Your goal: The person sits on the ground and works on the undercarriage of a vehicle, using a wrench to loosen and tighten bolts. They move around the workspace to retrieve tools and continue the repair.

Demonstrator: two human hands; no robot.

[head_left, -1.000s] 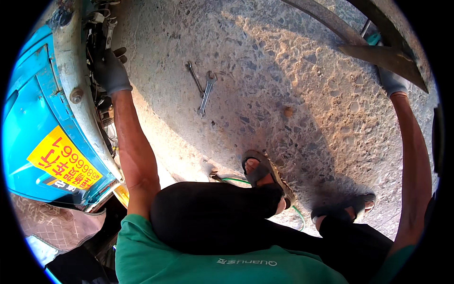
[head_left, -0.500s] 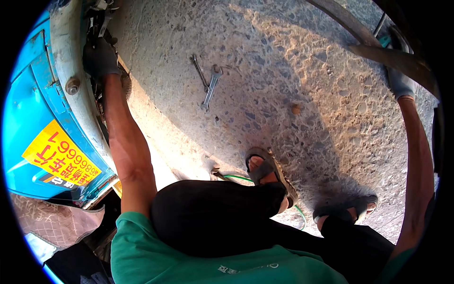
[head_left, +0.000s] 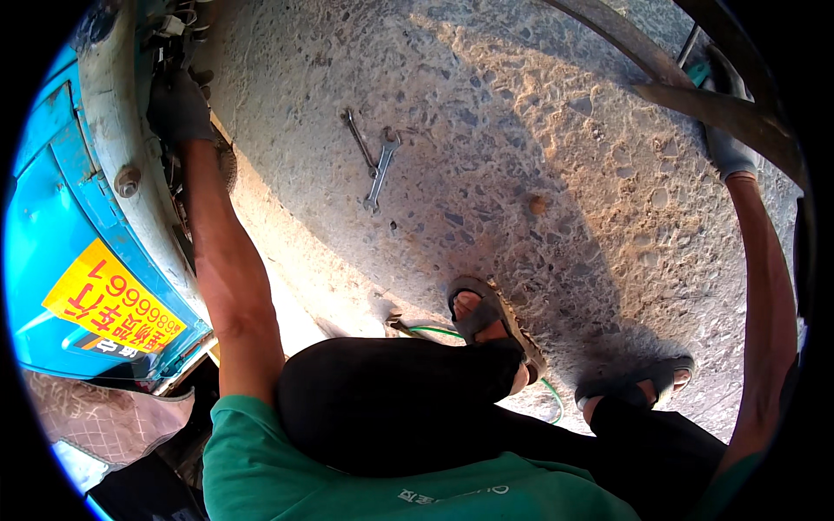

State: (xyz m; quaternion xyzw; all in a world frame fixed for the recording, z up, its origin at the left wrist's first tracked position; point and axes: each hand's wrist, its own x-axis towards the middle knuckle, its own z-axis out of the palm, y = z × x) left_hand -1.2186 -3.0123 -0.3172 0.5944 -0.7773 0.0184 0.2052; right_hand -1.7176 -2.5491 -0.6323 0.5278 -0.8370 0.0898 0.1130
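Note:
My left hand (head_left: 180, 106), in a dark grey glove, reaches in beside the curved pale metal tube (head_left: 117, 113) along the blue vehicle's edge. Its fingers look curled among wires and small dark parts (head_left: 178, 35), and what they hold is hidden. Far to the right, my right hand (head_left: 731, 152), also gloved in grey, is partly covered by a dark metal bar (head_left: 717, 108). Its fingers seem closed near a small teal part (head_left: 698, 73) and a thin metal rod (head_left: 688, 46); I cannot make out what it grips.
Two wrenches, one darker (head_left: 359, 139) and one silver (head_left: 380, 174), lie on rough concrete (head_left: 486, 174). The blue body panel (head_left: 52, 217) bears a yellow sticker (head_left: 113, 291). A green cord (head_left: 434, 330) runs by my sandalled feet (head_left: 486, 317). A quilted cover (head_left: 104, 412) lies lower left.
The view has shifted slightly, so the vehicle, wrenches and bars sit a little further left. My left hand remains at the vehicle's edge, my right behind the bar.

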